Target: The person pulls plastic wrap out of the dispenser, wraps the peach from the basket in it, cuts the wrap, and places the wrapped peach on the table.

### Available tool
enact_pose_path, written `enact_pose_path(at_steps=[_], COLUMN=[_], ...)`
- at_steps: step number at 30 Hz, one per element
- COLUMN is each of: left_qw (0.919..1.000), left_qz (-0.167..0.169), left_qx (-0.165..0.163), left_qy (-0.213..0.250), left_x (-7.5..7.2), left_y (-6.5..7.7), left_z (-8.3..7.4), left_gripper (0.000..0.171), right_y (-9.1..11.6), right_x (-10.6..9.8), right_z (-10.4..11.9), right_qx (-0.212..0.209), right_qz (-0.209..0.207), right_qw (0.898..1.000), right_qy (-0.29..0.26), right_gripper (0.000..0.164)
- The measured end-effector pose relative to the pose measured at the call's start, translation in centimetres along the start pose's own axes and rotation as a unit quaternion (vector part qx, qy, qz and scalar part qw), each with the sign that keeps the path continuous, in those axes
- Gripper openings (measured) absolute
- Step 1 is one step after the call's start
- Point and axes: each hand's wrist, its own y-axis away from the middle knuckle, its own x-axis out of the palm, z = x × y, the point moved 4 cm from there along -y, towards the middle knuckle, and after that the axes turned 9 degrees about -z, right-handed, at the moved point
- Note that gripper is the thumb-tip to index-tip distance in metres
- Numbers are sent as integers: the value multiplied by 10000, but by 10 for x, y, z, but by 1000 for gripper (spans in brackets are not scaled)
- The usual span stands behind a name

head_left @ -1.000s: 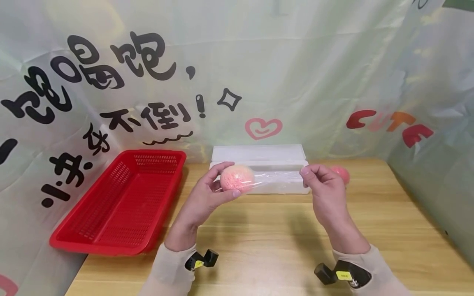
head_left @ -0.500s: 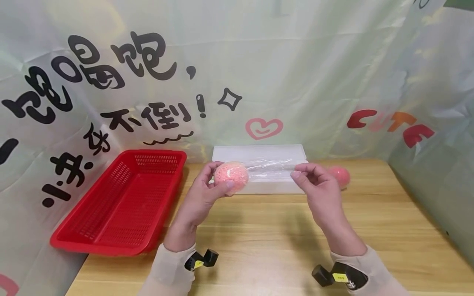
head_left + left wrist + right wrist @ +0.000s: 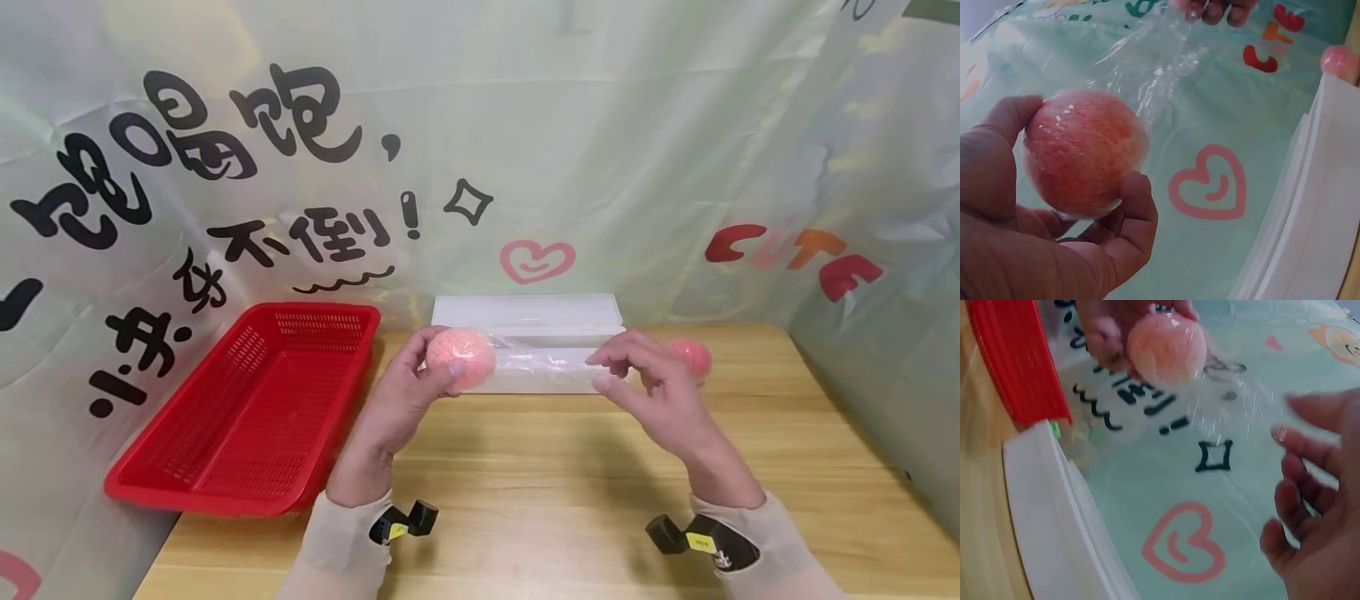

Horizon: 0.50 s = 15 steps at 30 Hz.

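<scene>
My left hand (image 3: 397,387) grips a pink, grainy-looking ball (image 3: 467,358) wrapped in clear plastic film, thumb on the near side. In the left wrist view, fingers and thumb curl round the wrapped ball (image 3: 1085,150). A loose tail of clear film (image 3: 525,357) stretches from the ball to the right, crinkled and shiny. At its far end is my right hand (image 3: 660,387), thumb and forefinger parted. The right wrist view shows this right hand (image 3: 1319,494) with spread fingertips close to the film's end (image 3: 1235,406).
Behind the hands stands a long white box (image 3: 547,382) with its lid (image 3: 525,310) raised. A second pink ball (image 3: 692,358) lies on the wooden table (image 3: 525,483), right of the box. At left is a red plastic basket (image 3: 255,408). A printed cloth hangs behind.
The ball has shifted slightly left and turned in my left hand. My right thumb and forefinger pinched the film's tail earlier and are now parted; the film hangs a little lower.
</scene>
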Motion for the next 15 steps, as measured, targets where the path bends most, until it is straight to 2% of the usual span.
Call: enact_pose_path(at_steps=[3,5,7,11,15], left_qw=[9999,9999,9998,9992,9980], left_qz=[111,149,192,396,617], left_qx=[-19,-34,-34,31,83], left_qy=[-33,-1,18,28,-70], left_x=[2,3,5,6,6], left_y=[1,2,3,5,7], left_z=[-1,-2,-2,-3,-5], left_gripper=[54,59,62,69,75], right_y=[2,2,3,4,4], right_x=[2,4,6,8,2], right_z=[0,-1,-3,-8,-12], right_qx=[952,1595,2184,3037,3464], right_qz=[-173,-216,-86,228,-75], right_qw=[9941,9822,9668,9460,9357], right_qy=[490,969,1321,1114,656], right_gripper=[12,18,26,29,36])
